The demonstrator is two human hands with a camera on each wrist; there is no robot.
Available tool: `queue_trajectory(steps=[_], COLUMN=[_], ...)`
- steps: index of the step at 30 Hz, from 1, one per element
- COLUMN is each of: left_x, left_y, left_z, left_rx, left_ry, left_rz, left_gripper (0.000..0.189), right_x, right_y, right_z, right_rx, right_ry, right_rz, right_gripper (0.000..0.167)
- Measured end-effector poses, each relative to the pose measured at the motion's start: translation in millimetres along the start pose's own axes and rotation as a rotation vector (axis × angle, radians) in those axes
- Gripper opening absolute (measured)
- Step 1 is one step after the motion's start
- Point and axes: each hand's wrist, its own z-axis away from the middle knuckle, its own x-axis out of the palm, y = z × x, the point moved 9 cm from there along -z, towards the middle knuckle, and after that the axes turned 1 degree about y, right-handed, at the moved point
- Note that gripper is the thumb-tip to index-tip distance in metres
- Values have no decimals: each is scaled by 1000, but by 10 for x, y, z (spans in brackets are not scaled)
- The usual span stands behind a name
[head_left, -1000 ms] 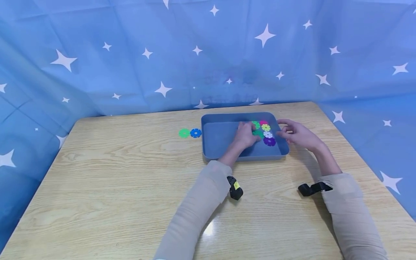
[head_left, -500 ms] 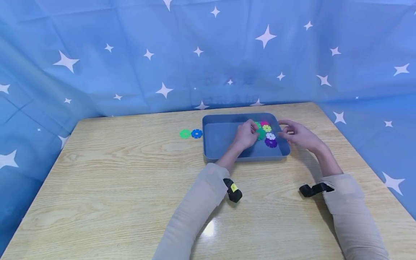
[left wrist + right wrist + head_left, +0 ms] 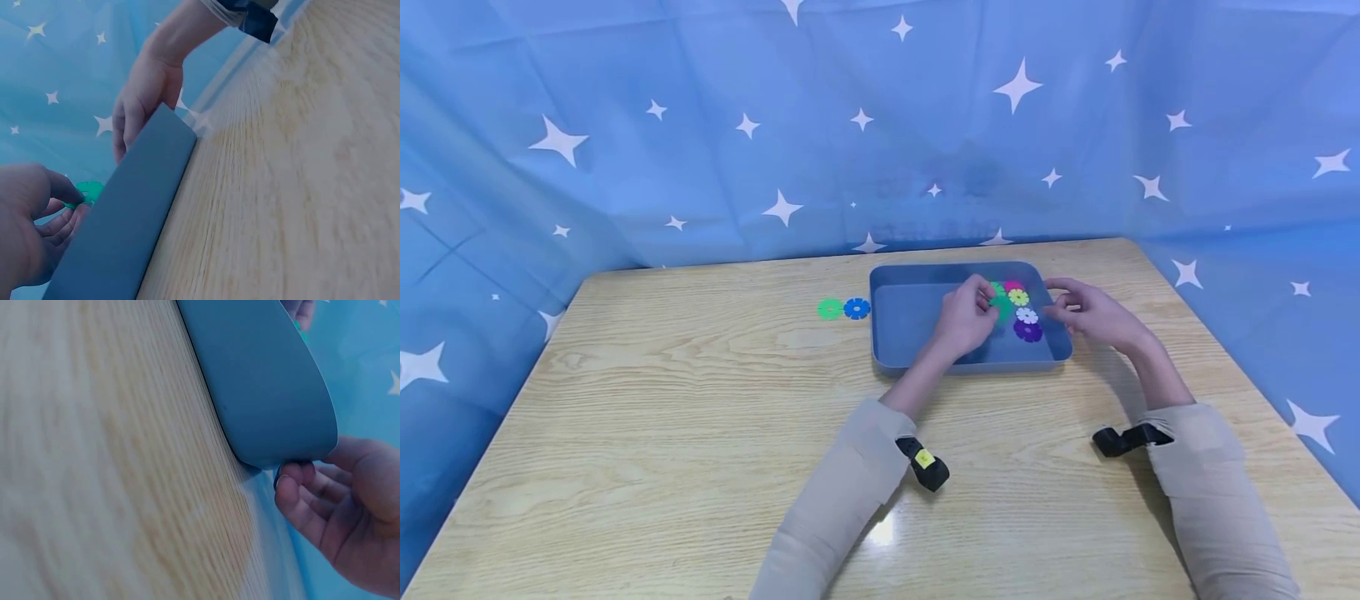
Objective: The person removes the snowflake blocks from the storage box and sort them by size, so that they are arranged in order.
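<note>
My left hand (image 3: 966, 321) reaches over the blue-grey tray (image 3: 906, 329) and pinches a green notched plastic disc (image 3: 89, 189) between thumb and fingers, as the left wrist view shows. Just right of it in the tray lie a light green disc (image 3: 998, 288), a pink disc (image 3: 1013, 285), a yellow disc (image 3: 1018, 297), a white disc (image 3: 1027, 315) and a purple disc (image 3: 1028, 332). At the tray's right end, my right hand (image 3: 1093, 317) grips the wall, with curled fingers against its outer side in the right wrist view.
Left of the tray, a light green disc (image 3: 831, 309) and a blue disc (image 3: 857, 309) lie side by side on the wooden table (image 3: 685, 417). A blue star-patterned curtain (image 3: 820, 150) hangs behind the table and along its sides.
My left hand has lifted slightly with the green disc in its fingers, and the left forearm has drawn back toward the lower left. The right hand keeps its place at the tray.
</note>
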Motion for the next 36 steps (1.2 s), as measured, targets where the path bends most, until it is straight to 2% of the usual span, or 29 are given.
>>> queue_trajectory(steps=[7, 15, 23, 30, 36], left_x=[-228, -585, -943, -1328, -1633], left_y=[50, -3, -150, -322, -497], left_z=[102, 147, 188, 257, 331], left_rx=[44, 54, 61, 25, -3], left_ry=[15, 76, 83, 158, 193], left_rz=[110, 127, 162, 221, 213], left_gripper=[17, 18, 20, 22, 23], right_x=[-1, -1, 6, 5, 12], right_y=[2, -3, -10, -15, -18], right_z=[10, 22, 8, 8, 8], right_rx=[4, 5, -1, 6, 4], right_ry=[8, 6, 4, 4, -3], right_rz=[9, 8, 6, 13, 1], right_gripper=[57, 56, 56, 55, 56])
